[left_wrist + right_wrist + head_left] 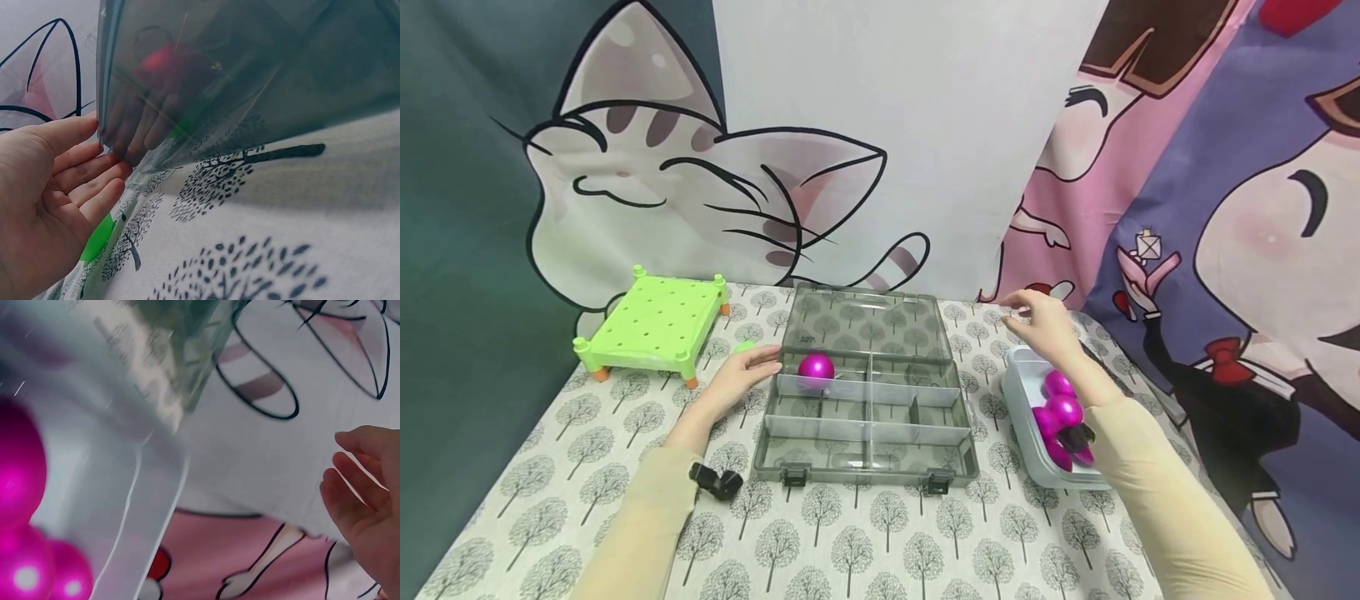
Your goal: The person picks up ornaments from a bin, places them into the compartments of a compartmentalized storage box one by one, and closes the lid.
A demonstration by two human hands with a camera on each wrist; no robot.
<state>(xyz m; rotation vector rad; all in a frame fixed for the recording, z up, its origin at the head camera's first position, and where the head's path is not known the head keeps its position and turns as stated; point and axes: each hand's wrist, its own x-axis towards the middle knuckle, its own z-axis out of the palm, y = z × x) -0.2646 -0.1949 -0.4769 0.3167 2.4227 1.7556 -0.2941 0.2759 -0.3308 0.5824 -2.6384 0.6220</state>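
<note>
A smoky see-through compartment box (880, 476) lies on the table with its lid (867, 325) folded back. One shiny magenta ball (816, 367) sits in its far left compartment. My left hand (739, 379) is at the box's left side, its fingertips right at the wall; the left wrist view shows the thumb and fingers (94, 178) lightly bent beside it. Above the far end of a pale tub (1024, 433) hovers my right hand (1047, 329), fingers relaxed and holding nothing. Several magenta balls (1064, 409) lie inside that tub, and the right wrist view shows some balls (25, 569) close up.
A lime green perforated stand (655, 321) with orange-tipped feet is at the back left. A small green piece (744, 346) shows behind my left hand. The tree-print cloth (850, 542) covers the table, and a cartoon curtain (880, 125) hangs behind it.
</note>
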